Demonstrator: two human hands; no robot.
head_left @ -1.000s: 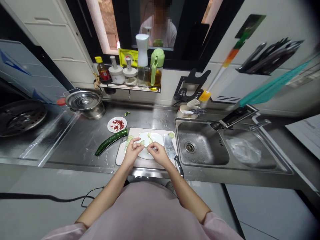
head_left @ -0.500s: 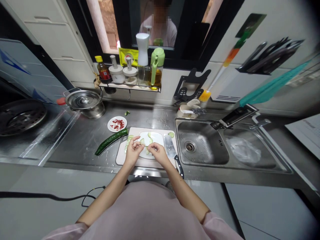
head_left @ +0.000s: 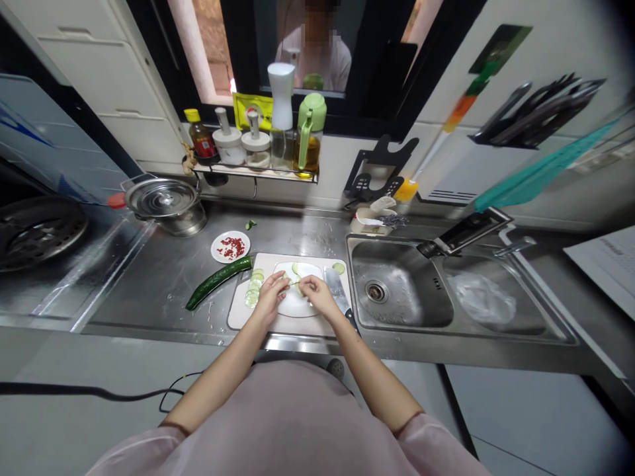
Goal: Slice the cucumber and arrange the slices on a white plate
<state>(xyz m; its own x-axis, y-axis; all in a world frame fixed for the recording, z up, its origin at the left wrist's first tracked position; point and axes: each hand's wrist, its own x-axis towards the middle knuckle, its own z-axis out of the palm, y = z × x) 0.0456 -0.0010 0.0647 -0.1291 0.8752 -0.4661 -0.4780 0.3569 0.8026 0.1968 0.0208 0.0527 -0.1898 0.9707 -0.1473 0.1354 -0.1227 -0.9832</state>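
Over a white plate [head_left: 300, 309], my left hand [head_left: 272, 295] and my right hand [head_left: 318, 295] pinch a thin cucumber slice [head_left: 294, 283] between them, seen nearly edge-on. More pale slices rest on the plate, partly behind my fingers. The plate stands on a light cutting board [head_left: 285, 326]. Left of my left hand lies a row of cucumber slices [head_left: 253, 291]. A cleaver [head_left: 337, 289] with a black handle lies on the board beside my right hand, partly covered by it. One single slice [head_left: 338, 268] is at the board's top right corner.
A cut cucumber [head_left: 218, 282] lies left of the board, below a small plate of chopped red pieces [head_left: 231, 247]. A lidded steel pot [head_left: 169, 205] stands farther left. The sink [head_left: 401, 284] is on the right. A condiment shelf [head_left: 258, 170] hangs above the counter.
Both hands have shifted slightly; the slice between them has turned nearly edge-on. My left fingers have curled in more, and the slice row on the left shows more fully.
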